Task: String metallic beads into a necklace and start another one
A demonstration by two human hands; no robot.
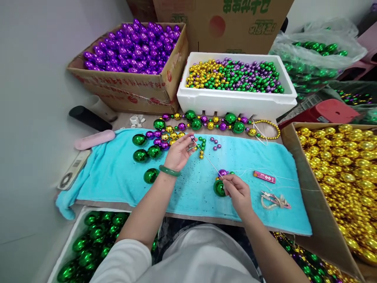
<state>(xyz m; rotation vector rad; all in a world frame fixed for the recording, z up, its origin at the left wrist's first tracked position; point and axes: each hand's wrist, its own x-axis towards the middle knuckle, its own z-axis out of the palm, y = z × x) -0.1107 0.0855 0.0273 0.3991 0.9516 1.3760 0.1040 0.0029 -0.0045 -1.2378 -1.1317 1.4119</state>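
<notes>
The left hand [181,151] is pinched narrow at the fingertips around a small purple bead [192,137], over the blue towel [118,173] that covers most of the counter [123,118]. The right hand [238,192] holds the lower end of a thin needle [207,158] between thumb and fingers. The needle's long axis runs slantwise from the right hand, away from the body and to the left, so its far end meets the bead at the left fingertips; whether the bead is already on it, I cannot tell. The bead is thus at the left hand, well apart from the right, with the needle bridging the gap between them

Just beside the right fingers sit a big green bead [218,188] and a purple one [223,173], and a pale thread [250,169] trails rightward over the towel. Small green beads [203,144] lie just right of the left fingertips, with loose purple beads [215,141] a little farther right. The pink box [264,177] and the scissors [275,200] lie to the right of the right hand. A beaded strand [210,125] stretches along the back, beyond both hands
</notes>
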